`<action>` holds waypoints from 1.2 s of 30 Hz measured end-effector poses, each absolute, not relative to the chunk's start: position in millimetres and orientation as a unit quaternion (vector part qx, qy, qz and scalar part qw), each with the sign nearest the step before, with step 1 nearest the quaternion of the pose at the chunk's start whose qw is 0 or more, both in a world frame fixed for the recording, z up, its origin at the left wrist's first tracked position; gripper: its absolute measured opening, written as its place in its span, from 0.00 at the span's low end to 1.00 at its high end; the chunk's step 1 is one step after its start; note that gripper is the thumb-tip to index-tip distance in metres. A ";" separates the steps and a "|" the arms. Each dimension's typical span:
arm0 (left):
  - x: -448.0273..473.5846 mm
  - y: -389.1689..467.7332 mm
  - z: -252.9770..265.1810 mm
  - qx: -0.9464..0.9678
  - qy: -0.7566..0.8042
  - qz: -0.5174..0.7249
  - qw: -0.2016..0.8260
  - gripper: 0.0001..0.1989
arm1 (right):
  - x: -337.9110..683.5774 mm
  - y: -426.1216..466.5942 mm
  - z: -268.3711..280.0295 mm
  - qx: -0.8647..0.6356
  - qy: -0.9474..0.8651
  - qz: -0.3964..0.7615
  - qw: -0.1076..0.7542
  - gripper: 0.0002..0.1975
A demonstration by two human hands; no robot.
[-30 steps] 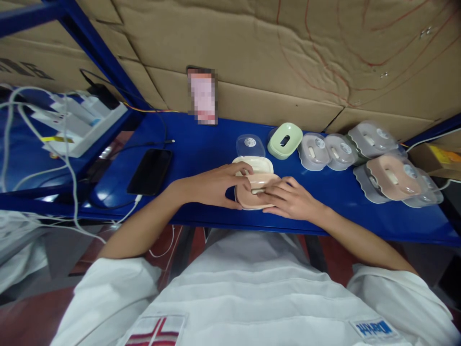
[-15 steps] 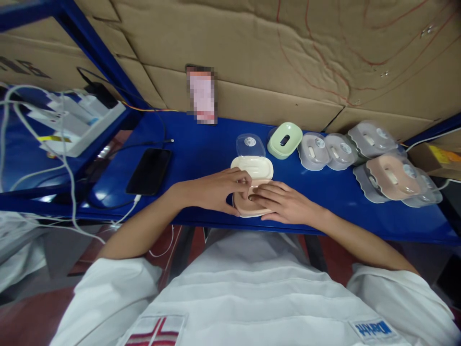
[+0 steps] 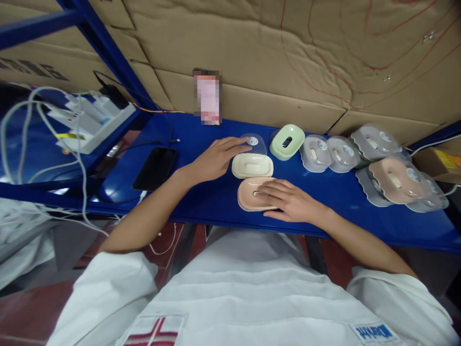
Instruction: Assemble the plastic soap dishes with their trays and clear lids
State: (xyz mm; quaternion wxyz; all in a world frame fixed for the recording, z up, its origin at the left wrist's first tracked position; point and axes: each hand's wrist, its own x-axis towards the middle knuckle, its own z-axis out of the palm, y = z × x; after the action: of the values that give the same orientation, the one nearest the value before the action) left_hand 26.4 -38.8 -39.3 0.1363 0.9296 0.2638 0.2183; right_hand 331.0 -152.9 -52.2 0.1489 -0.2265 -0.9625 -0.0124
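Note:
A pink soap dish (image 3: pixel 248 198) with a dark oval hole lies by the shelf's front edge. My right hand (image 3: pixel 293 201) is closed over its right end, fingers reaching over the inside and thumb along the near side. Just behind is a cream soap dish (image 3: pixel 252 166). Beyond that lies a clear plastic lid (image 3: pixel 260 146) with a round white sticker. My left hand (image 3: pixel 216 157) is open, its fingers stretched out at the lid's left edge; whether they touch it I cannot tell.
A green soap dish (image 3: pixel 292 138) stands behind right. Several lidded soap boxes (image 3: pixel 398 180) are grouped at the right. A black phone (image 3: pixel 155 168) lies left, near a power strip (image 3: pixel 104 126) with cables. Another phone (image 3: pixel 209 97), screen blurred, leans on the cardboard wall (image 3: pixel 245 53).
My left hand has let go of the pink soap dish and moved back and left to the clear lid. My right hand has stayed on the dish. The view has shifted slightly.

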 end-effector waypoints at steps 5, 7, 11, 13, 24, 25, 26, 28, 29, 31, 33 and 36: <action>19.5 -13.1 -65.3 0.932 0.337 0.128 0.040 0.38 | 339.8 -153.1 -50.6 -0.255 -0.955 -0.020 0.154 0.24; 19.6 -9.0 -70.0 0.926 0.352 0.132 0.012 0.34 | 341.8 -153.1 -53.0 -0.267 -0.951 -0.016 0.152 0.25; 19.7 -8.7 -68.2 0.930 0.332 0.158 0.017 0.28 | 343.2 -152.1 -55.4 -0.266 -0.951 -0.003 0.157 0.25; 17.2 -10.0 -64.8 0.933 0.321 0.157 0.039 0.24 | 343.2 -151.5 -54.8 -0.263 -0.952 -0.001 0.158 0.25; 6.9 -11.1 -50.8 0.929 0.313 0.188 0.050 0.23 | 345.4 -145.2 -66.3 -0.295 -0.940 -0.015 0.169 0.20; 7.9 -11.4 -49.9 0.923 0.317 0.208 0.068 0.23 | 344.7 -144.0 -67.4 -0.305 -0.937 -0.010 0.171 0.20; 9.1 -12.3 -49.2 0.915 0.324 0.227 0.083 0.24 | 343.7 -142.9 -68.0 -0.314 -0.934 -0.005 0.173 0.20; 13.0 -16.3 -47.7 0.897 0.345 0.260 0.092 0.25 | 341.5 -140.8 -67.8 -0.320 -0.931 0.006 0.176 0.21; 15.9 -20.0 -47.0 0.891 0.352 0.274 0.085 0.25 | 340.5 -140.0 -67.3 -0.315 -0.932 0.013 0.177 0.21; 24.1 -31.3 -45.8 0.887 0.349 0.298 0.053 0.23 | 339.2 -139.2 -65.9 -0.297 -0.936 0.028 0.185 0.22; 34.6 -46.8 -45.1 0.892 0.324 0.315 0.013 0.20 | 339.0 -139.6 -65.2 -0.292 -0.932 0.028 0.212 0.22; 48.9 -70.9 -45.6 0.920 0.241 0.307 -0.047 0.15 | 340.5 -140.7 -65.8 -0.327 -0.904 -0.013 0.276 0.24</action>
State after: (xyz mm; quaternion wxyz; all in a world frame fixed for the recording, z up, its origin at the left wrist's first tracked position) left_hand 48.9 -70.9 -45.6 -0.0472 0.9197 0.2406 0.3066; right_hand 340.5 -140.7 -65.8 0.2760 -0.3270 -0.9037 -0.0129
